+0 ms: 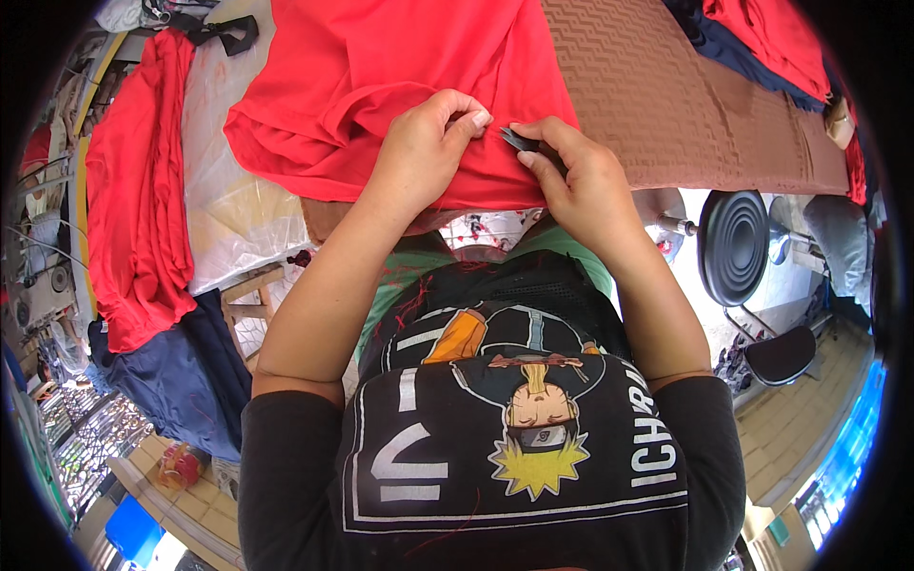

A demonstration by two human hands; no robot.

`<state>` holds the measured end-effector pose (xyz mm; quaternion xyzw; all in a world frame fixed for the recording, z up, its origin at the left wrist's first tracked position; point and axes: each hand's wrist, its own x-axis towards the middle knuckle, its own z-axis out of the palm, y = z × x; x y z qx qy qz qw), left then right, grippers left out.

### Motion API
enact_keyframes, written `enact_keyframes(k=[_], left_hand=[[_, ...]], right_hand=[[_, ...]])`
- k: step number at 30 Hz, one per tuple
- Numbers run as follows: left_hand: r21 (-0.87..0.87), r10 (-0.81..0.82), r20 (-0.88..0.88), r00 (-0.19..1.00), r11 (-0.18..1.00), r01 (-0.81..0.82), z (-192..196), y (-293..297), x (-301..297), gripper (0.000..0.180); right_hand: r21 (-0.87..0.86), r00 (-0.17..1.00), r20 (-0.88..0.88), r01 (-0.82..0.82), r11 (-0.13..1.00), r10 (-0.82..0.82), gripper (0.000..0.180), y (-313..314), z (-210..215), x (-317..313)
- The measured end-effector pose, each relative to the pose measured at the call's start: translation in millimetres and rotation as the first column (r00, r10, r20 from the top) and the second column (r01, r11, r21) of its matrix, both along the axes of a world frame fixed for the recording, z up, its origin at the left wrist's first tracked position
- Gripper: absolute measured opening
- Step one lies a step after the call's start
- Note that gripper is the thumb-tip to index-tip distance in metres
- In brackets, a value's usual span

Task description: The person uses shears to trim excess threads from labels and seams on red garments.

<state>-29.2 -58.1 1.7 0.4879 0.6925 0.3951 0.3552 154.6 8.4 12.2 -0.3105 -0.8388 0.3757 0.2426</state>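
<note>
A red garment (381, 76) is lying spread over the counter (685, 105), which is wearing a brown cover with a zigzag weave. Its near hem is hanging at the counter's front edge, just before the person's body. The left hand (424, 143) is pinching that hem, its grip closed on the red cloth between thumb and forefinger. The right hand (576, 176) is sitting just beside it, its grip closed around a small dark thread snipper (519, 141), whose tip is touching the hem.

To the left, clear plastic sheeting (228, 190) is covering another surface, with a pile of red cloth (133, 190) draping over its side and dark blue cloth (181, 371) hanging below. At the far right of the counter, more red and navy fabric (762, 38) is lying heaped. A round black stool (733, 246) is standing on the pale floor to the right.
</note>
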Motion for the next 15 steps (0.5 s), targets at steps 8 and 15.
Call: enact_keyframes(k=[8, 15], left_hand=[[0.0, 0.015, 0.032, 0.999, 1.0, -0.015, 0.1, -1.8, 0.8, 0.02], [0.539, -0.77, -0.094, 0.631, 0.493, 0.683, 119.8, -31.6, -58.4, 0.037]], right_hand=[[0.242, 0.99, 0.14, -0.013, 0.97, -0.022, 0.016, -4.5, 3.6, -13.0], [0.249, 0.99, 0.052, 0.115, 0.962, -0.131, 0.019, 7.4, 26.3, 2.0]])
